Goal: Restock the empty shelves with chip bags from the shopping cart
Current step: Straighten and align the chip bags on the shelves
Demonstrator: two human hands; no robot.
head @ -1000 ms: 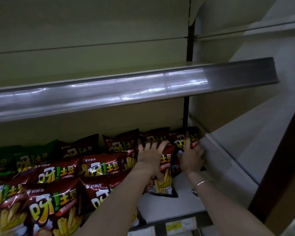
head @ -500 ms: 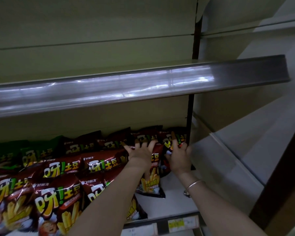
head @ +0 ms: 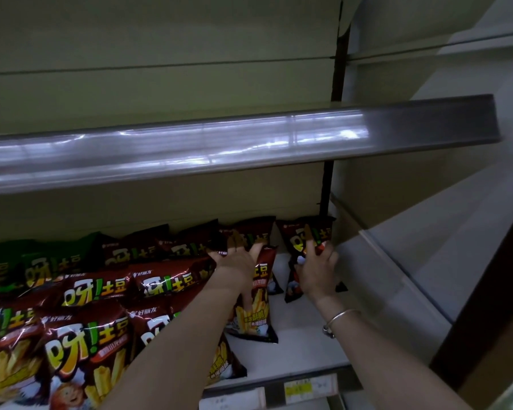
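Finding: the end dark red foil chip bag [head: 293, 241] stands against the back of the white lower shelf [head: 305, 347], at 4 o'clock of frame centre and just apart from its neighbours. I judge it is placed there to close out the row. My right hand [head: 317, 270] holds its right edge with curled fingers, index laid up the face. My left hand [head: 234, 261], at 9 o'clock of the right, lies flat with fingers spread, gripping nothing, pressing the neighbouring dark red bags [head: 190, 250] back. Both forearms reach forward.
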